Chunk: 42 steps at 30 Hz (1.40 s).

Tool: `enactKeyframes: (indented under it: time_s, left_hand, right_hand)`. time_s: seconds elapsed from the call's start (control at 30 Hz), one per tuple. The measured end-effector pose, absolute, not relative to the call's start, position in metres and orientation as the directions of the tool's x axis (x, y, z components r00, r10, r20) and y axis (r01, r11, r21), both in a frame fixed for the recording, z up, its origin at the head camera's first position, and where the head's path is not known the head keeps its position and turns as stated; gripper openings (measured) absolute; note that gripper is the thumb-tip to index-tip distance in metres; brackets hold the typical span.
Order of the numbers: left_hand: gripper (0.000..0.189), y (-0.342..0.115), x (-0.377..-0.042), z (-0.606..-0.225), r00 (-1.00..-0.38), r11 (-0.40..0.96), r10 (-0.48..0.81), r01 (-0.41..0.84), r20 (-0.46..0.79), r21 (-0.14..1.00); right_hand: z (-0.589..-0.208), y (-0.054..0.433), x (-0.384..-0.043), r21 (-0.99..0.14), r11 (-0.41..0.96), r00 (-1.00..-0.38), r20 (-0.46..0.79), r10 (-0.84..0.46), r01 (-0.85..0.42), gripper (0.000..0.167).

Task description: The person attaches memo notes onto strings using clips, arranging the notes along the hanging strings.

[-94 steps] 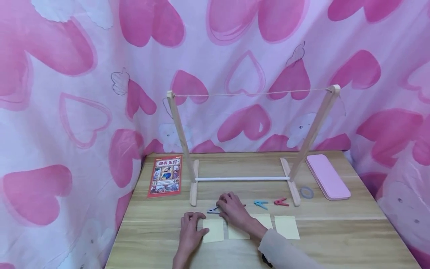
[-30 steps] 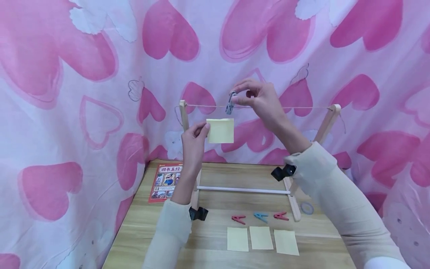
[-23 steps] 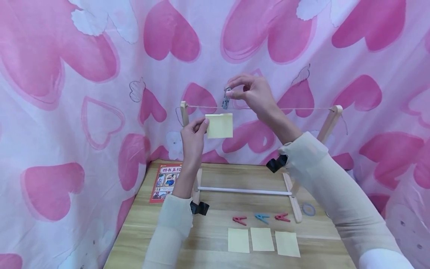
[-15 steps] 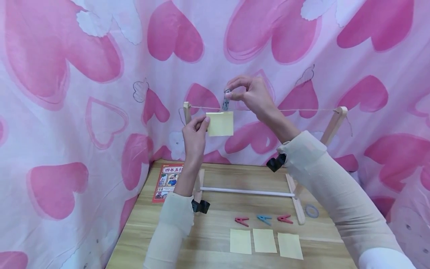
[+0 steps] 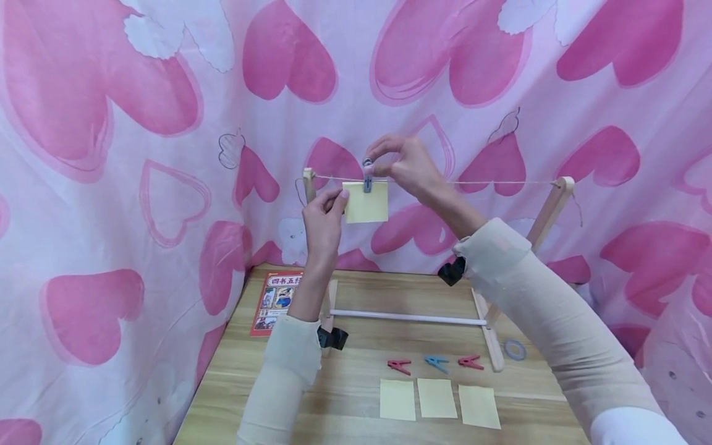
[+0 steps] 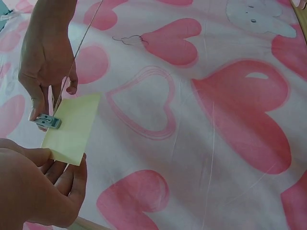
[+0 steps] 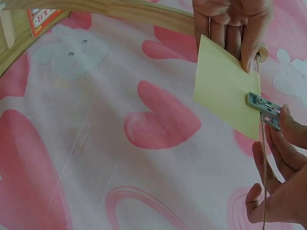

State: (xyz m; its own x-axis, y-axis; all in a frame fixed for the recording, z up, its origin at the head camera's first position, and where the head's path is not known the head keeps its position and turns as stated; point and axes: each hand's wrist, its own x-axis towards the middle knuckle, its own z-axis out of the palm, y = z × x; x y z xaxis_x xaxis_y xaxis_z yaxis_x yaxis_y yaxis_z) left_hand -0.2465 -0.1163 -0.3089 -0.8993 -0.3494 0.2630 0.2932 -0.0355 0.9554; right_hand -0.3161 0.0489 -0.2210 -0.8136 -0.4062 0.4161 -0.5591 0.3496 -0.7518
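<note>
a pink and white curtain [image 5: 186, 321] printed with large hearts hangs behind and beside a wooden table [image 5: 217, 395]. on the table stands a wooden frame [image 5: 550, 213]: two uprights, a white rod [image 5: 408, 317] joining them low down, and a thin string [image 5: 500, 183] stretched between their tops.

both my hands are raised to the string, near its left end. my left hand [image 5: 322, 232] pinches the left edge of a pale yellow paper sheet [image 5: 374, 208], thumb on the side facing me. the sheet hangs nearly square, its top edge level with the string. my right hand [image 5: 410, 165] grips the upper end of a grey clip [image 5: 368, 180] between thumb and fingers. the clip points downward, its jaws over the sheet's top edge, left of the middle; i cannot tell whether they also catch the string, which runs right beside them.

below, on the table, three clips lie in a row: a red clip [image 5: 398, 366], a blue clip [image 5: 436, 363] and a second red clip [image 5: 471, 362]. nearer me, three more yellow sheets [image 5: 437, 398] lie side by side. a pale ring [image 5: 514, 358] rests just right of the frame's right foot. a red booklet [image 5: 264, 306] lies at the left, partly hidden by my left arm
</note>
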Motion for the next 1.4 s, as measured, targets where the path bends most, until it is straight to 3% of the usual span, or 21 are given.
enactKeyframes:
  time_s: [0.53,1.0,1.13,1.23,1.4]
  left_hand:
    - [0.029,-0.117,-0.246,-0.312,-0.919,-0.025,-0.322,0.248,0.227,0.968]
    - [0.029,-0.114,-0.241,-0.325,-0.943,-0.007,-0.271,0.201,0.192,0.979]
    - [0.028,-0.112,-0.24,-0.331,-0.952,0.015,-0.246,0.181,0.179,0.983]
    - [0.029,-0.112,-0.24,-0.337,-0.962,0.017,-0.218,0.163,0.163,0.986]
    - [0.033,-0.116,-0.239,-0.345,-0.973,0.009,-0.176,0.147,0.146,0.989]
  right_hand:
    - [-0.223,0.053,-0.31,-0.68,0.43,-0.78,0.358,-0.513,-0.594,0.035]
    - [-0.227,0.064,-0.304,-0.683,0.446,-0.791,0.337,-0.512,-0.579,0.052]
    - [-0.232,0.075,-0.295,-0.671,0.434,-0.786,0.398,-0.473,-0.601,0.057]
    - [-0.237,0.085,-0.279,-0.618,0.401,-0.735,0.535,-0.416,-0.677,0.053]
    - [-0.26,0.101,-0.24,-0.411,0.35,-0.519,0.794,-0.316,-0.842,0.036]
